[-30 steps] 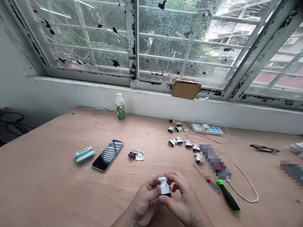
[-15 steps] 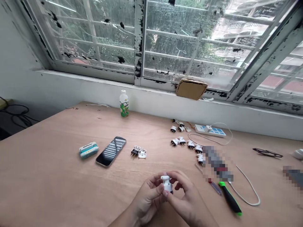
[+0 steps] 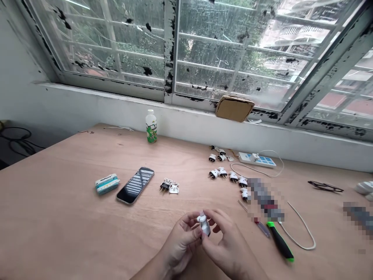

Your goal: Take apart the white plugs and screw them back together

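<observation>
Holding a white plug (image 3: 204,227) between left hand (image 3: 183,242) and right hand (image 3: 223,242), with both closed around it at thumbs and fingers. Brought together over the near part of the tabletop (image 3: 72,217), with forearms slanting up and inward to meet at the plug. Turned inward at both palms, with wrists well apart and fingertips close together. Bent at the left fingers around the far side of the plug, with the left thumb laid against its left side. Arched at the right index finger toward the upper end, with the right thumb reaching up to the lower part. Holds the plug slightly tilted, flanged end up, with its bottom partly hidden by the thumbs.

Has, beyond the left hand and a little to its left, a black plug base (image 3: 165,186) with bare pins beside a white plug cover (image 3: 174,189). Shows, farther left of the left hand, a smartphone (image 3: 135,186), then a teal-and-white packet (image 3: 107,184). Shows, ahead and right of the right hand, a line of black-and-white plugs (image 3: 233,177), and well beyond those a power strip (image 3: 265,160). Has, just right of the right hand, a clear-handled screwdriver (image 3: 264,229) and, next to that, a black-and-green handle (image 3: 281,243).
</observation>
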